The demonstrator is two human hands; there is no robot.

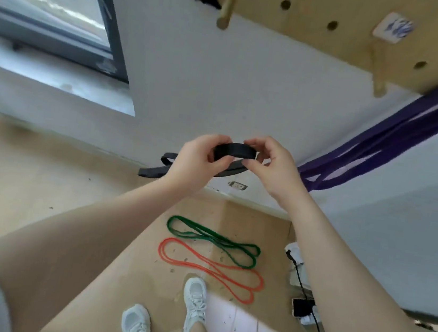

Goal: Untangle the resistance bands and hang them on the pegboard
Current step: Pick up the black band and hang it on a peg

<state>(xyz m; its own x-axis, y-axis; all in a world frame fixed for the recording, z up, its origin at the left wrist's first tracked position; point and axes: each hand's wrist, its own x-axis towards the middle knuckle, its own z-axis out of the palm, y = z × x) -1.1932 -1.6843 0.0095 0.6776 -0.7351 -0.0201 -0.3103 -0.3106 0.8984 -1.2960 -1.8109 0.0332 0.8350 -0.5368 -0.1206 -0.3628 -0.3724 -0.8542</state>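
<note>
I hold a black resistance band up in front of the wall with both hands. My left hand grips its left part and my right hand pinches its right part; loops of it trail out to the left below my left wrist. A purple band hangs from a peg at the lower right of the wooden pegboard. On the floor lie a green band and, nearer my feet, an orange band, each laid out in loose loops.
Bare wooden pegs stick out of the pegboard above my hands. A window is at the upper left. A black cable and a charger lie on the floor at the right. My white shoes stand just below the bands.
</note>
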